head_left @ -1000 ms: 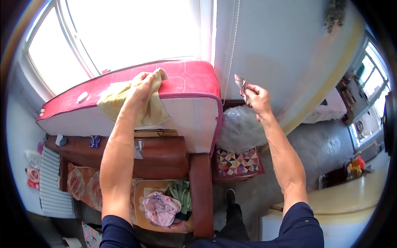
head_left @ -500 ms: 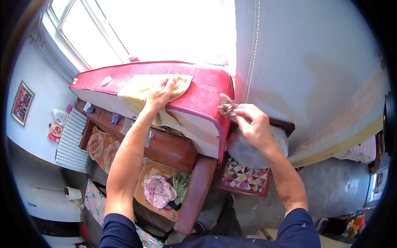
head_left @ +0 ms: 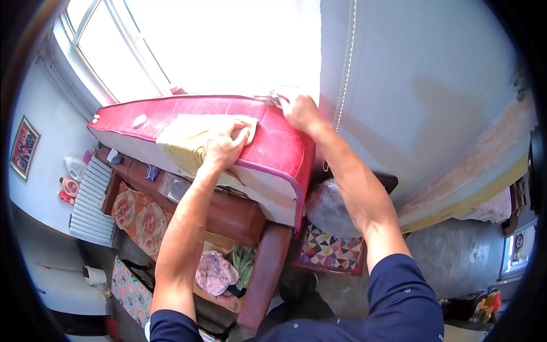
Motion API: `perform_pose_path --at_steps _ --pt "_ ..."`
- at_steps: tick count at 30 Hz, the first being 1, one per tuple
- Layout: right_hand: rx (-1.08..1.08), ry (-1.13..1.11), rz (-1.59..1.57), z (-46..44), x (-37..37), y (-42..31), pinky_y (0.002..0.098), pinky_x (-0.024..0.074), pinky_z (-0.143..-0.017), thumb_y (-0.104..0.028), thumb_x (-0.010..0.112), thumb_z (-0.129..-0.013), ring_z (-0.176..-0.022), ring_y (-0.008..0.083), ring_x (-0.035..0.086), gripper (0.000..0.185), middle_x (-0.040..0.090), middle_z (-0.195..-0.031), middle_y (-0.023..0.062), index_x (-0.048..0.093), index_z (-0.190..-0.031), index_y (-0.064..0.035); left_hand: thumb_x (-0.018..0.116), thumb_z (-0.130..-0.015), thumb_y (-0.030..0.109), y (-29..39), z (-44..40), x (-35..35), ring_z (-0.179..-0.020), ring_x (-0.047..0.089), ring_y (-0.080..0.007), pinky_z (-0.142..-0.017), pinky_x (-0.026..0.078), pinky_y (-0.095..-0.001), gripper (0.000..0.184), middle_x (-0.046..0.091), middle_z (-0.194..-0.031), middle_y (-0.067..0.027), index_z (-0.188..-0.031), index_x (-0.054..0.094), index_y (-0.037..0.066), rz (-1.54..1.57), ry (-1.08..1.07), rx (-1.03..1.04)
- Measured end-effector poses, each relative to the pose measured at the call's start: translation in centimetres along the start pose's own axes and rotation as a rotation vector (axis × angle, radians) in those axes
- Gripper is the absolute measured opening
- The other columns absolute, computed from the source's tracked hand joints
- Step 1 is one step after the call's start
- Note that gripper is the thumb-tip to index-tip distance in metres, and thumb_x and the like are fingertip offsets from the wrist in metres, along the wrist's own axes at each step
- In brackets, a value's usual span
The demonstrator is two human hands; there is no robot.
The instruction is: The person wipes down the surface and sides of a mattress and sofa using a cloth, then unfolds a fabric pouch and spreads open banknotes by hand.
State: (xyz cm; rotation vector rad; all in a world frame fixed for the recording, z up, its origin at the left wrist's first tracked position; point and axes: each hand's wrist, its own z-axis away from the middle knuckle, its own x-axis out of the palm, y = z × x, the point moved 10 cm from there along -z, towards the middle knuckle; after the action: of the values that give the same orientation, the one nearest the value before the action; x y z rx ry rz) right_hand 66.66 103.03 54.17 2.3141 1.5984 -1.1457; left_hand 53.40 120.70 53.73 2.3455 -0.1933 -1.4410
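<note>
A red quilted mattress [head_left: 282, 149] stands on its long edge behind a brown sofa, below the bright window. A yellow cloth [head_left: 185, 134] is draped over the mattress's top and hangs down its near side. My left hand [head_left: 223, 147] rests on the cloth's right part, fingers bent and closed on it. Farther back, my right hand [head_left: 297, 109] is at the far top edge of the mattress, by the window. A crumpled greyish rag [head_left: 276, 98] pokes out from its closed fingers, mostly hidden. To the left, a small white oval object [head_left: 139, 121] lies on the mattress.
The brown sofa [head_left: 236, 219] holds a pink floral cloth [head_left: 215, 273] and a green cloth [head_left: 244, 265]. Right of it is a patchwork-covered seat [head_left: 331, 248] with a plastic-wrapped bundle [head_left: 330, 208]. A white radiator [head_left: 91, 199] stands left; a beaded cord [head_left: 346, 62] hangs by the wall.
My right hand has moved up and left with the rag, from beside the mattress's right end to its far top edge. My left hand stays on the yellow cloth.
</note>
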Motion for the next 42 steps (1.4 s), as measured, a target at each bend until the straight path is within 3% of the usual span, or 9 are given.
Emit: perform_pose_path --at_steps 2,9,14,18,24,28,31,36,42 --pt "0.037 0.311 -0.169 3.6 -5.3 -0.9 0.0483 0.0546 -0.093 -0.012 0.056 -0.096 -0.085 0.0427 0.070 0.024 0.073 -0.092 0.0236 0.074 -0.105 0.0010 0.069 -0.093 0.041 0.1 0.2 -0.3 -0.115 0.064 -0.0321 -0.101 0.049 -0.0424 0.036 0.073 -0.116 -0.0129 -0.114 0.074 0.013 0.031 0.017 -0.002" --pt "0.664 0.236 -0.468 17.2 -4.9 6.4 0.0329 0.0527 -0.095 -0.010 0.058 -0.102 -0.113 0.0223 0.069 0.028 0.074 -0.120 0.0186 0.069 -0.123 0.0056 0.069 -0.091 0.043 0.3 -0.1 -0.5 -0.115 0.064 -0.0322 -0.099 0.050 -0.0435 0.037 0.072 -0.116 -0.0119 -0.111 0.074 0.012 0.022 0.024 -0.042" --pt "0.036 0.306 -0.294 1.9 -3.7 -0.6 0.0420 0.0511 -0.100 -0.003 0.060 -0.093 -0.112 0.0354 0.066 0.026 0.070 -0.120 0.0183 0.072 -0.116 0.0002 0.069 -0.091 0.043 0.3 -0.2 -0.1 -0.114 0.065 -0.0320 -0.098 0.050 -0.0431 0.036 0.073 -0.114 -0.0119 -0.111 0.074 0.014 -0.008 0.029 0.003" --pt "0.070 0.302 -0.367 2.9 -3.7 1.6 0.0419 0.0518 -0.099 -0.005 0.058 -0.097 -0.112 0.0359 0.066 0.027 0.070 -0.121 0.0194 0.070 -0.120 -0.0002 0.069 -0.092 0.045 0.0 -0.4 0.3 -0.110 0.068 -0.0321 -0.095 0.051 -0.0428 0.037 0.074 -0.112 -0.0126 -0.113 0.074 0.015 -0.010 -0.031 -0.085" --pt "0.555 0.119 -0.436 24.3 3.7 3.5 0.0453 0.0550 -0.088 -0.008 0.062 -0.094 -0.100 0.0470 0.068 0.031 0.071 -0.109 0.0267 0.068 -0.123 0.0007 0.068 -0.091 0.043 -0.5 -0.2 0.6 -0.109 0.068 -0.0335 -0.094 0.052 -0.0435 0.036 0.074 -0.113 -0.0145 -0.114 0.076 0.016 0.002 -0.070 -0.220" --pt "0.917 -0.098 -0.613 31.4 6.5 4.5 0.0357 0.0550 -0.087 -0.010 0.071 -0.091 -0.099 0.0259 0.073 0.039 0.074 -0.111 0.0222 0.066 -0.128 0.0016 0.069 -0.092 0.041 -1.0 0.0 0.8 -0.109 0.069 -0.0317 -0.094 0.052 -0.0418 0.035 0.074 -0.112 -0.0136 -0.115 0.075 0.015 0.019 -0.035 -0.137" --pt "0.850 0.270 -0.668 25.6 0.5 5.3 0.0340 0.0537 -0.092 -0.008 0.072 -0.090 -0.101 0.0187 0.070 0.038 0.074 -0.112 0.0181 0.067 -0.126 0.0034 0.069 -0.093 0.041 -1.4 -0.3 1.1 -0.108 0.070 -0.0305 -0.093 0.052 -0.0402 0.035 0.075 -0.110 -0.0134 -0.115 0.075 0.014 0.061 -0.033 -0.158" --pt "0.252 0.431 -0.515 11.9 -6.6 1.2 0.0416 0.0522 -0.091 -0.003 0.065 -0.091 -0.104 0.0381 0.064 0.034 0.066 -0.117 0.0194 0.067 -0.124 -0.0042 0.067 -0.096 0.040 -1.8 -0.6 1.3 -0.106 0.071 -0.0301 -0.093 0.052 -0.0385 0.034 0.076 -0.111 -0.0128 -0.116 0.074 0.013 0.077 -0.010 -0.079" --pt "0.554 0.232 -0.607 24.8 3.3 2.9 0.0413 0.0537 -0.090 -0.002 0.066 -0.091 -0.107 0.0409 0.067 0.030 0.067 -0.115 0.0219 0.067 -0.120 0.0027 0.067 -0.097 0.036 -1.7 -0.6 1.3 -0.103 0.072 -0.0273 -0.091 0.052 -0.0358 0.031 0.077 -0.108 -0.0126 -0.113 0.075 0.011 0.126 -0.009 -0.095"
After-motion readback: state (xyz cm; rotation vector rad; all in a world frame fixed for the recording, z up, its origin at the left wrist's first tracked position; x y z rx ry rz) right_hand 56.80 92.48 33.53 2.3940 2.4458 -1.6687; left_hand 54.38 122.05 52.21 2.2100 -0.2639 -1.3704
